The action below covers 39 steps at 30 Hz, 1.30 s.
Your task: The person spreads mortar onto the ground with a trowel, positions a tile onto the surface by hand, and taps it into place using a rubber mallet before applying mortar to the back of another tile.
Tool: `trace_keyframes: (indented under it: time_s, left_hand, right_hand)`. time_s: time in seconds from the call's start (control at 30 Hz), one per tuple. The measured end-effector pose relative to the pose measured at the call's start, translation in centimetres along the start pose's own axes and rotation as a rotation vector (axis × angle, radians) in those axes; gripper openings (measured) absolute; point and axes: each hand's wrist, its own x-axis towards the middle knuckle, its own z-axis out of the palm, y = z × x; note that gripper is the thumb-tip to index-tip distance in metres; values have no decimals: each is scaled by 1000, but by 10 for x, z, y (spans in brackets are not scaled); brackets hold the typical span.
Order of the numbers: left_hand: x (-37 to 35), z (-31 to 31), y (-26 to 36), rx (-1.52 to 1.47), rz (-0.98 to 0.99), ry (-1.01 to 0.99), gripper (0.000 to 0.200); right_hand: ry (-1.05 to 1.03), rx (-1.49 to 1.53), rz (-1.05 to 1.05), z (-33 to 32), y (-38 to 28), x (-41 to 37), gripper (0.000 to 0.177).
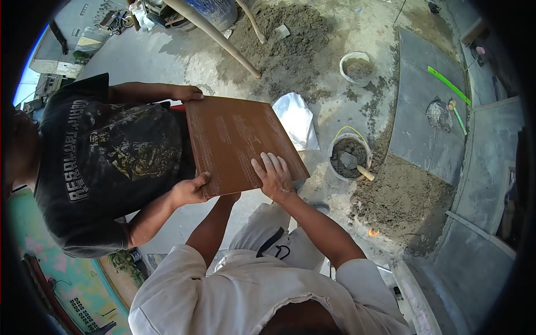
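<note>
A large brown square tile (240,139), its ribbed back facing up, is held out in front of me at a slant. My right hand (274,176) lies on its upper face near the lower right edge, fingers stretched out. Below the near edge, part of my left hand (231,197) shows; its fingers are hidden under the tile. A co-worker in a black T-shirt (120,156) stands to my left and grips the tile's left side, with one hand at the far corner (188,93) and the other at the near corner (191,188).
Right of the tile stands a bucket of mortar (366,146) with a wooden-handled trowel (364,173). A second bucket (357,82), a sand pile (279,44) and a white sack (295,120) lie beyond. Grey tiles (413,134) carry a green level (449,85) and a mallet (457,116).
</note>
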Motion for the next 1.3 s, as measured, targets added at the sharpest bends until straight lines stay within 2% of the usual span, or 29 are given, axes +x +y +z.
trace_keyframes:
  time_s: [0.03,0.07,0.2,0.3,0.37,0.43,0.47,0.5,0.57,0.6,0.63,0.7,0.73,0.77,0.8,0.83,0.87,0.93,1.0,1.03,1.07,1.1,1.17,1.23,1.27,1.3]
  left_hand:
    - [0,7,14,-139,49,-53,56]
    - [-3,14,28,-276,103,-126,56]
    - [-43,33,87,-708,346,-546,56]
    - [-59,51,108,-747,404,-659,55]
    - [-51,65,97,-565,344,-580,55]
    - [-43,82,79,-223,283,-486,55]
    - [-44,89,72,9,324,-435,55]
    - [-49,95,71,250,437,-359,55]
    - [-87,99,82,643,856,-86,56]
    - [-109,102,92,734,1120,25,67]
    - [-130,107,102,806,1385,148,77]
    - [-153,116,131,648,1494,64,91]
    - [-171,130,146,627,1271,-199,103]
    - [-218,161,170,643,1036,-641,103]
    - [-215,178,170,866,964,-971,96]
    - [-207,184,164,1087,857,-1295,89]
    - [-201,183,139,1105,856,-1310,89]
    - [-202,185,81,670,603,-1080,69]
    - [-274,253,94,177,507,-1250,51]
    - [-283,276,108,172,470,-1284,43]
    - [-284,297,126,171,431,-1314,37]
    - [-295,319,137,162,463,-1313,32]
    - [-306,339,145,186,472,-1321,29]
    - [-303,355,146,196,376,-1218,30]
    - [-288,358,146,264,297,-1237,31]
    - [-280,365,137,272,287,-1245,31]
  right_hand:
    - [61,-75,-57,6,-4,4,49]
    - [100,26,-37,6,-9,0,38]
    - [152,-59,-36,-32,-24,-4,35]
    - [218,-75,-65,-90,-28,9,31]
    - [240,-75,-95,-135,-30,15,29]
    - [118,36,30,-189,-39,17,22]
    - [12,43,156,-218,-51,18,17]
    - [52,1,171,-248,-61,18,17]
    - [-88,58,288,-303,-79,9,17]
    - [-110,64,300,-329,-86,1,21]
    - [-77,41,328,-355,-93,-5,21]
    - [-245,-7,315,-403,-109,-18,22]
    - [-223,-9,344,-425,-117,-24,22]
    - [-306,-55,312,-447,-124,-29,24]
    - [-389,-96,273,-468,-130,-34,26]
    - [-387,-120,253,-487,-138,-39,26]
    - [-383,-150,228,-508,-143,-43,26]
    - [-369,-235,225,-545,-146,-48,26]
    - [-316,-307,336,-598,-161,-48,31]
    - [-170,-481,287,-622,-168,-53,36]
    - [127,-632,186,-635,-161,-64,41]
    - [134,-625,225,-650,-152,-87,41]
    - [627,-655,977,-673,-145,-153,55]
    - [922,-261,1066,-614,-87,-268,82]
    - [769,339,1280,-575,-85,-297,93]
    - [830,714,1286,-505,-47,-343,87]
